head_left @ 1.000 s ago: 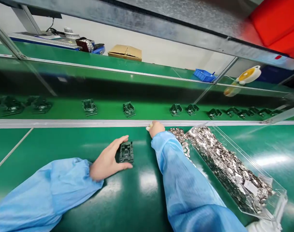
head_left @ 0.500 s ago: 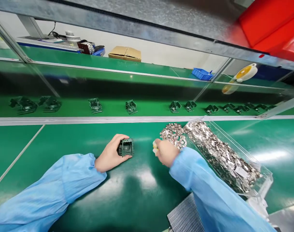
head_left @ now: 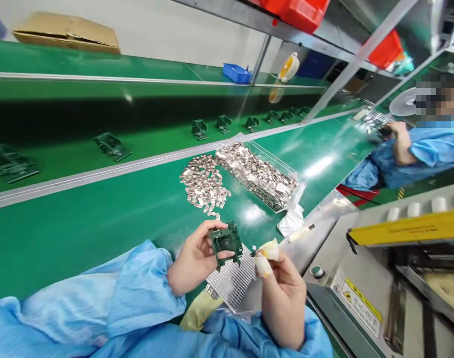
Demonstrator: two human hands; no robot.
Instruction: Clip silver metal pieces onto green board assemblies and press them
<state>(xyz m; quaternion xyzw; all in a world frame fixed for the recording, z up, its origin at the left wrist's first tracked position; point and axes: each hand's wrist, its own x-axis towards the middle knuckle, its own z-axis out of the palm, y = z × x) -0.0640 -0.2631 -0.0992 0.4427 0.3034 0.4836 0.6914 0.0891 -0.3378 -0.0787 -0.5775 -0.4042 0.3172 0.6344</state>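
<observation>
My left hand (head_left: 197, 256) is closed around a dark green open-frame plastic housing (head_left: 227, 242), thumb at its near side and fingers behind it. My right hand (head_left: 282, 283), with whitish-yellow finger cots on thumb and forefinger, pinches a small dark and pale part (head_left: 253, 251) just right of the housing. The two do not touch. Below them lies a ribbed silvery tray (head_left: 232, 283). Ahead is a loose pile of small metal pieces (head_left: 205, 184), beside a clear plastic bin (head_left: 273, 164) filled with more of them.
Several similar green housings (head_left: 200, 129) stand along the green belt (head_left: 155, 141) beyond the pale rail. At right is a machine with a yellow bar (head_left: 409, 226). A co-worker in a blue sleeve (head_left: 435, 144) sits farther along. Red bins (head_left: 297, 12) are overhead.
My view has swung right. My left hand has brought the housing nearer, above the ribbed tray. My right hand has left the pile's edge and come close to the housing, pinching a small part.
</observation>
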